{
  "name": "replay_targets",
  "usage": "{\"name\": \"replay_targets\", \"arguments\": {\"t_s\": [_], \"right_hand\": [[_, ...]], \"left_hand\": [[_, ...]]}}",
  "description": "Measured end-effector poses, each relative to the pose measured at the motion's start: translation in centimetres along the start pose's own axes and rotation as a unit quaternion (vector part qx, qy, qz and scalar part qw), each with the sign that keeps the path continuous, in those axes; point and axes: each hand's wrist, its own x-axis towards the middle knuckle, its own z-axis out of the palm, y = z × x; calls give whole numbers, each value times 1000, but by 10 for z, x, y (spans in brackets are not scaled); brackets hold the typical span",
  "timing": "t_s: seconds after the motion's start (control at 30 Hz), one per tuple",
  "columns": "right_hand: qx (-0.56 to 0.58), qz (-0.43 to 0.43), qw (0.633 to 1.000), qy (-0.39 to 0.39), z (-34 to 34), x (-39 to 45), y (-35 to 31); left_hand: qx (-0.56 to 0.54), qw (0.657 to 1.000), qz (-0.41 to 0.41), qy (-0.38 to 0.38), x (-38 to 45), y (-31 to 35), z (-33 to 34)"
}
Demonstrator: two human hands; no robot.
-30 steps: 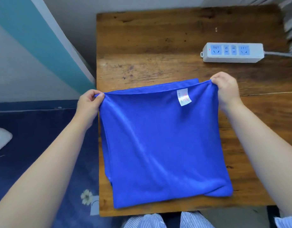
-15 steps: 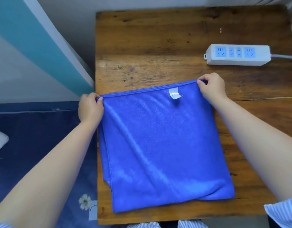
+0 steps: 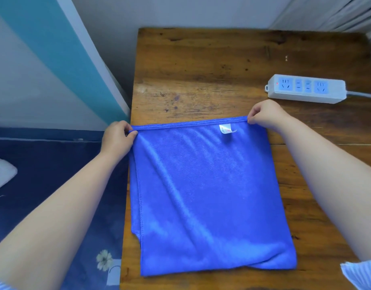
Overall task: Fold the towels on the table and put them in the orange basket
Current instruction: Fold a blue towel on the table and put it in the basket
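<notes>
I am looking down from the head camera at a brown wooden table (image 3: 201, 65), and I place everything else by it. A bright blue towel (image 3: 205, 195) lies flat on the near half of the table, folded into a rough square. Its left side sits along the table's left edge, and its near edge stops just short of the table's near edge. A small white label (image 3: 226, 129) is sewn just under the towel's far edge, toward the right.

My left hand (image 3: 117, 136) is at the table's left edge, thumb and fingers curled and pinching the far left corner of the towel. My right hand (image 3: 266, 115) is over the middle of the table and pinches the far right corner in the same way. The far edge runs straight between the two hands. Both forearms are bare, with a bit of striped sleeve (image 3: 362, 273) showing at the lower right.

On the far right part of the table sits a white power strip (image 3: 306, 88) with blue sockets, well apart from the towel, and its cable runs off to the right.

Left of the table, lower down, is a dark blue floral cloth (image 3: 55, 185). Beyond it is a white and teal wall (image 3: 44, 59).
</notes>
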Motion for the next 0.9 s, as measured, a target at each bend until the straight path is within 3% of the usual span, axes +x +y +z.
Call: {"name": "replay_targets", "arguments": {"t_s": [0.27, 0.5, 0.67, 0.9], "right_hand": [[-190, -91, 977, -22, -11, -5, 3], [-352, -121, 928, -20, -5, -10, 0], [-355, -171, 919, -5, 2, -9, 4], [-267, -193, 944, -21, -4, -9, 4]], "left_hand": [[-38, 999, 26, -27, 0, 10, -3], [-4, 999, 26, -18, -5, 11, -10], [-22, 1000, 15, -2, -5, 11, -16], [-76, 997, -20, 19, -14, 6, -16]]}}
